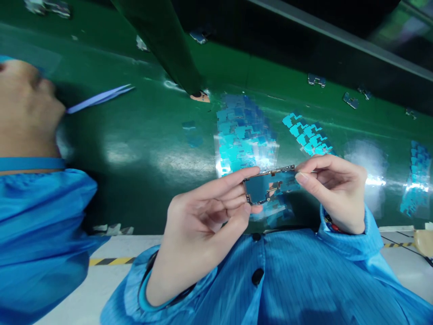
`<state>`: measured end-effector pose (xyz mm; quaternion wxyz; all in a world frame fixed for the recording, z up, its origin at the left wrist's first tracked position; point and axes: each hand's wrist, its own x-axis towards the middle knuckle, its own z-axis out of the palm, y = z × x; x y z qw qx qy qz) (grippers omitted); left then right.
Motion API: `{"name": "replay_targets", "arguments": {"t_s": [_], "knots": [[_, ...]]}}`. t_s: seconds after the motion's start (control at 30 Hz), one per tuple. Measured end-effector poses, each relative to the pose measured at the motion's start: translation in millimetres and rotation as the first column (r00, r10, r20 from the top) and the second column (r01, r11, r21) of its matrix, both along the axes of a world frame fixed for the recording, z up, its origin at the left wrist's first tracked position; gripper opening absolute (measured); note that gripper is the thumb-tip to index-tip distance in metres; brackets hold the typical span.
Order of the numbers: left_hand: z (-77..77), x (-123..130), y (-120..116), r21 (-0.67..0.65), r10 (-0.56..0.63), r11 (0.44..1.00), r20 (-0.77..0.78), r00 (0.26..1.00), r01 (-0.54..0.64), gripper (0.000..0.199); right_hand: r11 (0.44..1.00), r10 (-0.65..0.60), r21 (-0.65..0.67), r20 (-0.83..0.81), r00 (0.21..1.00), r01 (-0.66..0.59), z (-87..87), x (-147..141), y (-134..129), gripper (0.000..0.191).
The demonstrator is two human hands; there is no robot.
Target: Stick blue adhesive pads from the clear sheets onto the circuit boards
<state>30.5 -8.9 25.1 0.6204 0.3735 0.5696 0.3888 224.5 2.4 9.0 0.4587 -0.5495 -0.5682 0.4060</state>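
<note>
A small circuit board (257,187) with a dark blue-green surface and metal edges is held up in front of my chest, tilted slightly. My left hand (213,212) grips its left end between the fingers and thumb. At the board's right end, the thumb and index finger of my right hand (324,180) are pinched together. Whether they also hold a piece of film there is too small to tell. Just behind the board, a sheet of overlapping blue film cutouts (241,135) lies on the green table mat (152,135).
A co-worker's hand (27,108) at the left holds tweezers (101,97). More blue cutouts (307,133) and another blue sheet (417,176) lie to the right. Small boards (351,100) are scattered toward the back. A dark green post (162,45) slants down from above.
</note>
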Motion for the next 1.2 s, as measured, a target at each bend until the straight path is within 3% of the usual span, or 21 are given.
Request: {"name": "replay_targets", "arguments": {"t_s": [1.2], "knots": [[-5.9, -0.2, 1.1, 0.046, 0.002, 0.999, -0.029, 1.000, -0.001, 0.033, 1.000, -0.025, 0.001, 0.030, 0.999, 0.025, -2.3, -3.7, 1.2, 0.008]]}}
